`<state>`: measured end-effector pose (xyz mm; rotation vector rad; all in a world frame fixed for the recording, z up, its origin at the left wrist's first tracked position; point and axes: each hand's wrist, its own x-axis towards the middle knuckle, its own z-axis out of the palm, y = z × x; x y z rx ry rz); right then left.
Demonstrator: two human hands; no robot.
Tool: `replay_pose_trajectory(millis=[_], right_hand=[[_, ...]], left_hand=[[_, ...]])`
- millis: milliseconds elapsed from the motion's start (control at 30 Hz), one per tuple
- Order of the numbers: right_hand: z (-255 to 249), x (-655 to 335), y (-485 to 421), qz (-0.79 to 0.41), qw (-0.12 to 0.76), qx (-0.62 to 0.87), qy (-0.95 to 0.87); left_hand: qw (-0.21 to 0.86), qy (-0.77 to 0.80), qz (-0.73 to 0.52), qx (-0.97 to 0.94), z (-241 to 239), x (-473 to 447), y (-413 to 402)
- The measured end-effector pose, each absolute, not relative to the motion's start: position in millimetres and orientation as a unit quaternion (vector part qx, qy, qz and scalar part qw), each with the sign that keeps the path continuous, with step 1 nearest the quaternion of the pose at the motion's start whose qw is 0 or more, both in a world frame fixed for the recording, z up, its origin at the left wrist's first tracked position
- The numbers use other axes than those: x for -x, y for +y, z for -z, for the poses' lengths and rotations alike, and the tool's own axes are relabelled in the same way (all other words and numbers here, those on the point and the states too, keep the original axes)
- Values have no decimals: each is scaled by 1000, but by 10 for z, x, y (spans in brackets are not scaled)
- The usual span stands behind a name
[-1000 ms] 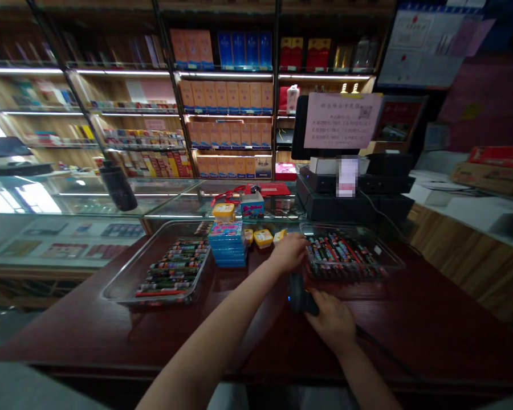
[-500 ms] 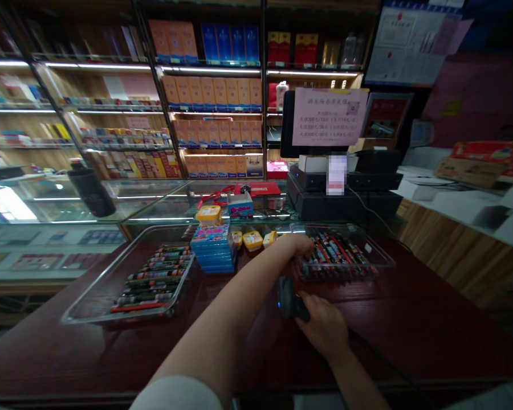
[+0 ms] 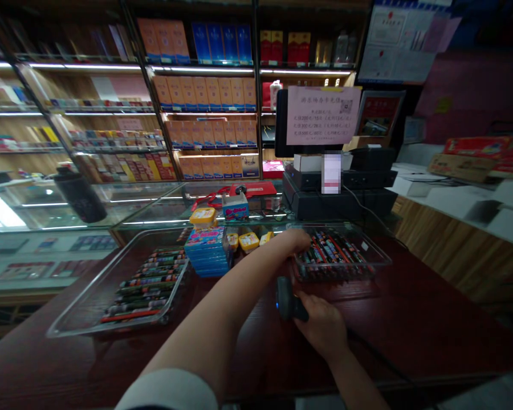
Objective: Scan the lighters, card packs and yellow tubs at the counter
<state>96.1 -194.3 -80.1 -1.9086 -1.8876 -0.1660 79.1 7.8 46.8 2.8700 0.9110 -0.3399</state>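
My right hand (image 3: 322,326) grips a black handheld barcode scanner (image 3: 287,298) with a small blue light, low over the dark red counter (image 3: 410,324). My left hand (image 3: 294,241) reaches across to the left edge of a clear plastic tray (image 3: 378,255) filled with several slim colourful packs (image 3: 333,250). Its fingers curl down at the tray's rim; what they hold, if anything, is hidden.
A second clear tray (image 3: 89,302) of slim packs lies at the left. A stack of blue boxes (image 3: 207,251) and small yellow tins (image 3: 248,241) sit behind. A cash register with a paper notice (image 3: 322,115) stands at the back. Glass showcases and stocked shelves lie beyond.
My left hand has reached further right, from beside the tray onto its left edge. The view has shifted slightly right. My right hand keeps the scanner in nearly the same place.
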Motion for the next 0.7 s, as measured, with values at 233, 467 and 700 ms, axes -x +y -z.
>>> replay_pose_trajectory(millis=[233, 467, 700], right_hand=[[769, -956, -1942, 56, 215, 702, -676], [712, -950, -1950, 35, 199, 710, -674], [788, -989, -1968, 29, 221, 688, -691]], left_hand=[[71, 261, 17, -963, -631, -506, 145], [164, 134, -228, -950, -607, 40, 6], [342, 337, -548, -685, -27, 692, -562]])
